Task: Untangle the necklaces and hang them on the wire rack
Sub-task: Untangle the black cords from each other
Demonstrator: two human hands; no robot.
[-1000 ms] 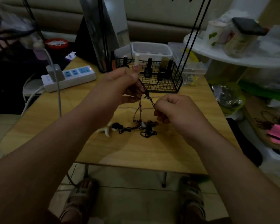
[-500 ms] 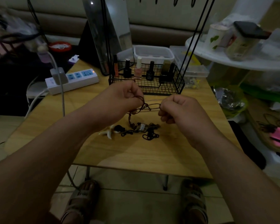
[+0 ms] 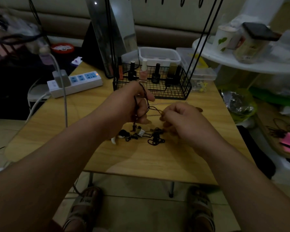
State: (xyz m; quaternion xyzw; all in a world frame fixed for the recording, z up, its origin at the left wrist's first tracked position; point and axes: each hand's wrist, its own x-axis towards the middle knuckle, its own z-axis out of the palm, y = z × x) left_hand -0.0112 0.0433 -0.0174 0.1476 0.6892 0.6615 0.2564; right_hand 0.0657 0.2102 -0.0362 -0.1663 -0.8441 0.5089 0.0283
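Note:
A tangle of dark cord necklaces (image 3: 141,133) with small pendants lies on the wooden table (image 3: 141,158). One dark cord (image 3: 146,102) loops over the fingers of my left hand (image 3: 132,106), which grips it just above the pile. My right hand (image 3: 181,119) pinches the other end of that cord beside the left hand. A thin silver chain (image 3: 167,103) lies flat on the table behind my hands. The black wire rack's basket (image 3: 157,88) stands beyond, its uprights (image 3: 203,37) rising to hooks (image 3: 182,0) at the top edge.
Nail polish bottles (image 3: 143,73) stand in the basket. A white power strip (image 3: 75,83) with a plugged cable lies at the back left. Clear plastic boxes (image 3: 159,54) sit behind the basket. A white round shelf (image 3: 241,59) with cups is at right.
My hands have dropped lower and closer to the pile. The cord that was stretched up between them now loops around my left fingers, with the right hand pulling its end sideways.

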